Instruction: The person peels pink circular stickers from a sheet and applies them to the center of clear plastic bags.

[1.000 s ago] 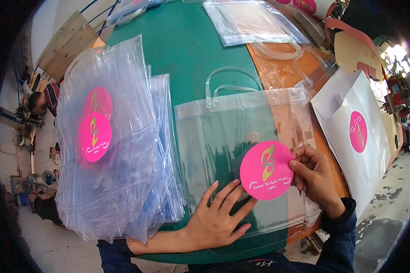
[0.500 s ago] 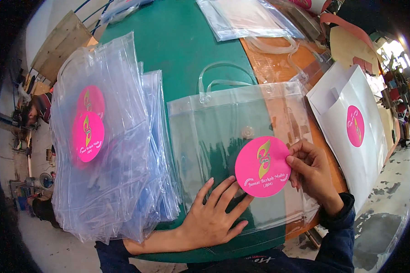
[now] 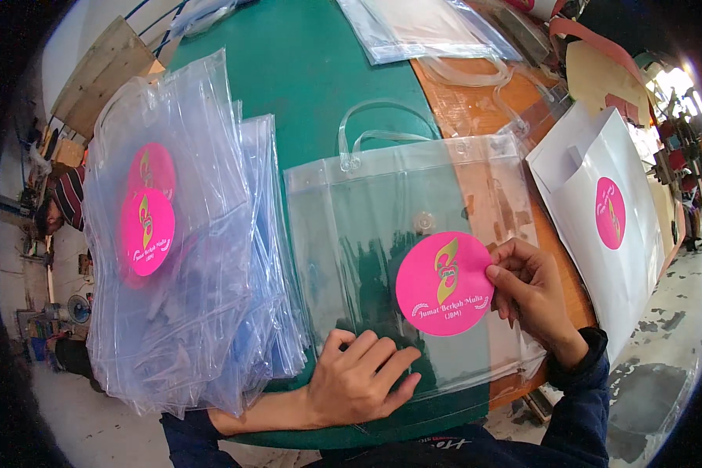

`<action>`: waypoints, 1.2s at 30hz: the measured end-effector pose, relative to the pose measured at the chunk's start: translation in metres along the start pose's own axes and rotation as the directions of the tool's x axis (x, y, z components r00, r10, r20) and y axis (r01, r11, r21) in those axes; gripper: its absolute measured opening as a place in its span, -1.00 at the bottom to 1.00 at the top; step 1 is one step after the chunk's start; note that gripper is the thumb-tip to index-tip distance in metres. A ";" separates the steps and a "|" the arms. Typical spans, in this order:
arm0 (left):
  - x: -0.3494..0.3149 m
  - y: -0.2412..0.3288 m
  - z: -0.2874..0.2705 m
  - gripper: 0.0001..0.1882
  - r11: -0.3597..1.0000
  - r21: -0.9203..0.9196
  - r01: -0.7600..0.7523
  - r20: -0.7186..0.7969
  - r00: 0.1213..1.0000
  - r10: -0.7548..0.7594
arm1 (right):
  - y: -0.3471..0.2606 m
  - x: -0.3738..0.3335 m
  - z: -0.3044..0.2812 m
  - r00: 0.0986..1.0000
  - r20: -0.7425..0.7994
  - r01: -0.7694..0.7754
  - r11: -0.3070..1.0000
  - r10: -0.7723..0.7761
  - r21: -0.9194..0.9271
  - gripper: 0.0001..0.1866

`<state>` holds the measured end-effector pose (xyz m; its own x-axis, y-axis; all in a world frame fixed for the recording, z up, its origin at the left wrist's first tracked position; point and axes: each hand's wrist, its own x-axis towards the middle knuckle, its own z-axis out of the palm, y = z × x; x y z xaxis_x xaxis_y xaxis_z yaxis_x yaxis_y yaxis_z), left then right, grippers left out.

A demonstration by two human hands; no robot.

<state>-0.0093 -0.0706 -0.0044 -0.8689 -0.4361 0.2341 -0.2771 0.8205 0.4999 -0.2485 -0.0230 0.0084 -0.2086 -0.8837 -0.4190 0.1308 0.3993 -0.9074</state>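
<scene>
A clear plastic bag (image 3: 359, 234) with two loop handles and a round snap lies flat before me. Over its lower middle is a round pink sticker (image 3: 444, 292) with a green-gold emblem and white lettering. My right hand (image 3: 526, 292) pinches the sticker's right edge between thumb and fingers. Whether the rest of the sticker touches the plastic, I cannot tell. Resting at the bag's lower left, my left hand (image 3: 363, 378) has its fingers curled in, and nothing shows in them. On the left, a pile of clear bags (image 3: 203, 312) bears similar pink stickers (image 3: 147, 232).
The table has a green top (image 3: 312, 70) and an orange-brown strip (image 3: 460, 101). A white paper bag (image 3: 593, 195) with a pink sticker stands at the right. More clear bags (image 3: 413, 31) lie at the far edge. Beyond the pile, part of a person (image 3: 69, 199) shows.
The fingers of my left hand have curled in from lying spread, drawing back from the sticker's lower left edge. The sticker and my right hand have shifted very slightly left.
</scene>
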 end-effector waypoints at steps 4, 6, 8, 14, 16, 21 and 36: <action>0.000 0.002 -0.002 -0.74 1.000 0.000 -0.002 0.024 1.000 0.002 | 0.002 0.000 0.001 1.000 0.008 0.007 0.999 -0.006 -0.048 -0.89; -0.001 0.005 -0.001 -0.73 0.999 -0.051 0.006 0.038 0.999 -0.004 | 0.003 0.000 0.003 1.000 0.017 0.018 0.998 -0.017 -0.059 -0.89; 0.000 0.005 -0.002 -0.72 0.999 -0.047 -0.001 0.034 0.999 0.003 | 0.002 -0.002 0.004 1.000 0.009 0.028 0.996 -0.027 -0.083 -0.90; 0.003 -0.002 -0.001 -0.70 0.994 0.091 -0.065 -0.007 0.998 0.066 | 0.005 -0.001 0.004 0.999 0.009 0.047 0.996 -0.046 -0.070 -0.91; 0.003 -0.003 -0.001 -0.70 0.988 0.136 -0.078 -0.018 0.997 0.081 | 0.005 0.000 0.006 0.999 0.001 0.038 0.998 -0.038 -0.060 -0.91; 0.004 -0.008 -0.002 -0.71 0.965 0.250 -0.084 -0.017 0.996 0.091 | 0.004 -0.001 0.007 0.999 -0.004 0.039 0.997 -0.039 -0.061 -0.90; 0.004 -0.010 0.005 -0.82 0.987 0.155 -0.046 -0.041 0.998 0.053 | 0.004 0.002 0.008 0.999 -0.037 0.033 0.996 -0.036 -0.080 -0.87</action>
<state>-0.0117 -0.0790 -0.0123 -0.8647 -0.4070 0.2943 -0.2971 0.8869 0.3537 -0.2402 -0.0252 0.0043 -0.2492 -0.8876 -0.3873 0.0457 0.3886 -0.9203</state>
